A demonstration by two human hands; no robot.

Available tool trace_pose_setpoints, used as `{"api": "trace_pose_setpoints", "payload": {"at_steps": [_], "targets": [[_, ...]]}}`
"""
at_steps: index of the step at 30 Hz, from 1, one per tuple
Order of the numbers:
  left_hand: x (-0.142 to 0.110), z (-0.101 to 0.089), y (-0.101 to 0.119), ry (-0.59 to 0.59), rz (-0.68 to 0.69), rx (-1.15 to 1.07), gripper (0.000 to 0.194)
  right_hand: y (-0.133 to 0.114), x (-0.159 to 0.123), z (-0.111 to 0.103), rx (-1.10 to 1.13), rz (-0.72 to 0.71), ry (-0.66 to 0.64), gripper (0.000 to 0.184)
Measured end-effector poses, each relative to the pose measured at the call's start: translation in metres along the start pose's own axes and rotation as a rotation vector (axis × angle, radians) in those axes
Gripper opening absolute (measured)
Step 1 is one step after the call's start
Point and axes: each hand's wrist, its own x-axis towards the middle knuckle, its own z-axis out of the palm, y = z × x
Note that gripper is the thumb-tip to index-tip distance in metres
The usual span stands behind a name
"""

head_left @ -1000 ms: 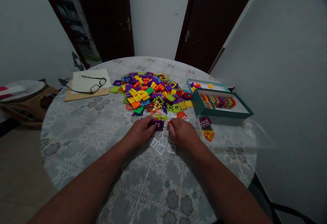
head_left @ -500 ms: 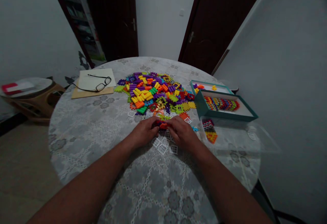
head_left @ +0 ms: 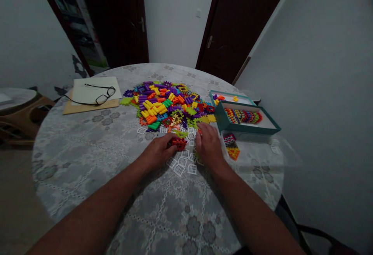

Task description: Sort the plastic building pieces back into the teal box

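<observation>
My left hand [head_left: 159,150] is closed on a red plastic building block [head_left: 178,143] with notched edges, pinched between thumb and fingers just above the table. To the right, my right hand [head_left: 209,144] has its fingers curled down at an orange notched tile [head_left: 199,131], most of which they hide. White plastic window-frame pieces [head_left: 182,162] lie flat between and in front of the hands. Just beyond them is a large heap of colourful building pieces [head_left: 160,105], with a lime-green tile [head_left: 181,134] at its near edge.
On the right stands a teal-edged box [head_left: 250,130] with strings of coloured pieces, and its lid [head_left: 230,94] lies behind. A clear plastic tray [head_left: 223,144] sits beside my right forearm. Glasses [head_left: 101,99] rest on paper and a board [head_left: 87,109] at the left.
My hands were together at the red block; now my right hand has moved off to the orange tile. My left hand keeps the block. The camera view has shifted to the right.
</observation>
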Motion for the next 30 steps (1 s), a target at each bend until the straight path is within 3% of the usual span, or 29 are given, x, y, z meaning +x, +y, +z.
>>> {"api": "trace_pose_setpoints", "payload": {"at_steps": [4, 8, 14, 19, 22, 25, 30], "targets": [[0.000, -0.002, 0.006, 0.012, -0.033, 0.008, 0.024, 0.010, -0.001, 0.004, -0.308, 0.160, -0.162, 0.048], [-0.001, -0.003, 0.007, -0.034, 0.005, 0.017, 0.023, 0.010, 0.000, 0.003, -0.407, 0.236, -0.297, 0.043], [-0.003, 0.000, 0.001, -0.073, -0.007, 0.048, 0.042, 0.011, 0.002, -0.001, -0.299, 0.204, -0.205, 0.043], [-0.003, -0.001, 0.005, -0.123, 0.021, 0.050, 0.018, 0.012, 0.002, -0.002, -0.156, 0.093, -0.129, 0.039], [-0.004, -0.001, 0.006, -0.126, 0.044, 0.013, 0.015, 0.010, 0.003, -0.005, -0.096, 0.016, -0.043, 0.044], [-0.005, -0.001, 0.005, -0.112, 0.080, 0.006, 0.010, 0.007, 0.005, -0.008, -0.017, -0.045, 0.010, 0.036], [-0.005, 0.000, 0.005, -0.085, 0.093, 0.015, 0.005, -0.001, 0.003, -0.010, 0.126, -0.072, -0.069, 0.027]]}}
